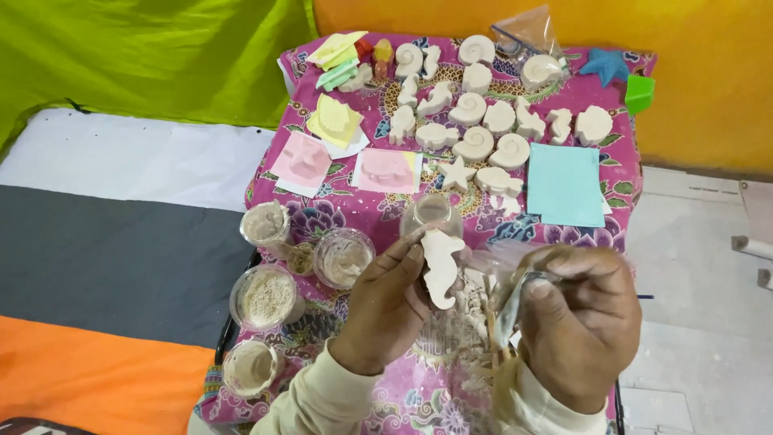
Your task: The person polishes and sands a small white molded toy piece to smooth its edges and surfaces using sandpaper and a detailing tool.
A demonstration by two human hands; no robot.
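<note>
A low surface (620, 189) draped in pink floral cloth stands before yellow and green fabric walls, crowded at twelve o'clock with white plaster shell and seahorse casts (475, 121). At the centre, the left hand (386, 306) has its fingers (403, 256) closed around a white plaster seahorse figure (441, 270), held upright just above the cloth. At four o'clock, the right hand (580, 322) pinches a thin metal scraping tool (515, 302) just beside the figure. Clear plastic cups of pale powder (266, 296) sit at nine o'clock.
</note>
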